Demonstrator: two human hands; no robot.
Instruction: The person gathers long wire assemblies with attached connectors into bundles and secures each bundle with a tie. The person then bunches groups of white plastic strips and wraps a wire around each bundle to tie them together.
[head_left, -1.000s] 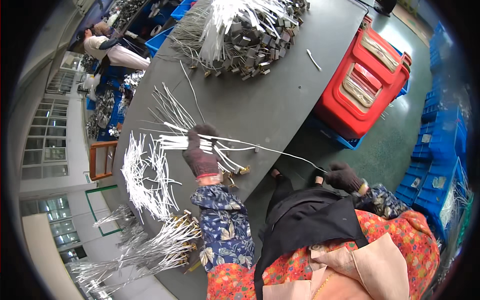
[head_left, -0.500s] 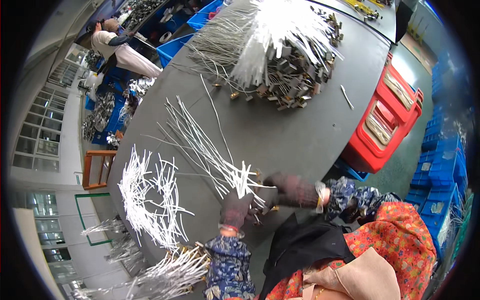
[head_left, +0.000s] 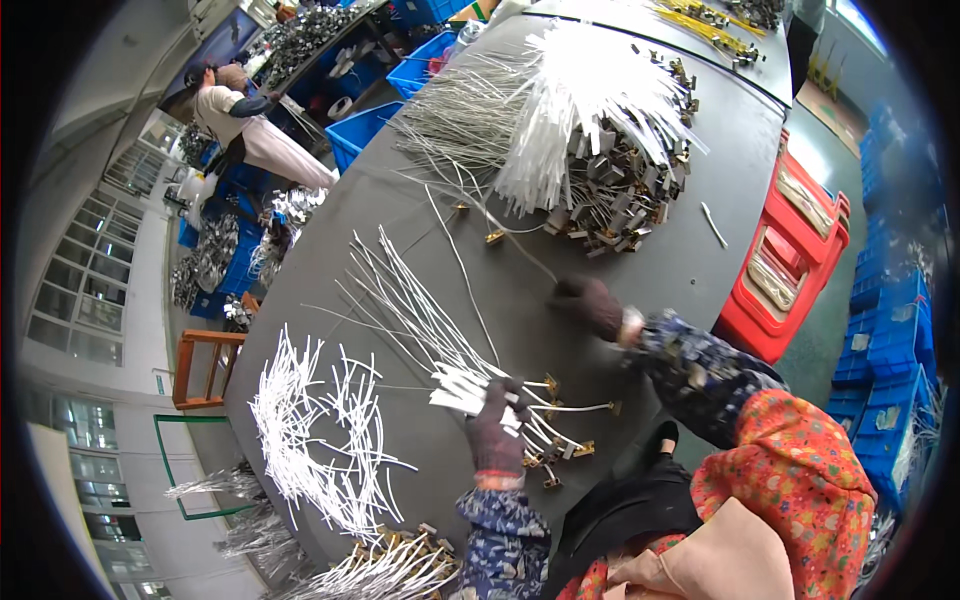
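Note:
My left hand (head_left: 497,430), in a dark knitted glove, is closed on a bunch of short white sleeves (head_left: 455,388) above the dark grey table. Beside and under it lie thin pale wires (head_left: 410,315), with small brass-coloured end pieces (head_left: 585,448) showing to the right of the hand. My right hand (head_left: 588,308), gloved alike and slightly blurred, is pinched on the end of a single pale wire (head_left: 525,255). That wire runs back toward a large pile of wires with metal blocks (head_left: 620,190), topped by clear white sleeves (head_left: 580,90).
Loose white sleeves (head_left: 310,440) spread over the table's left side. Another wire bundle (head_left: 380,570) lies at the near left edge. A red bin (head_left: 775,260) stands right of the table, with blue crates (head_left: 890,350) beyond. At the far left a person (head_left: 245,120) stands by another bench.
My hands have parted. The right has moved away toward the pile and now grips a wire; the left has shifted slightly right with the sleeves. The view has shifted a little.

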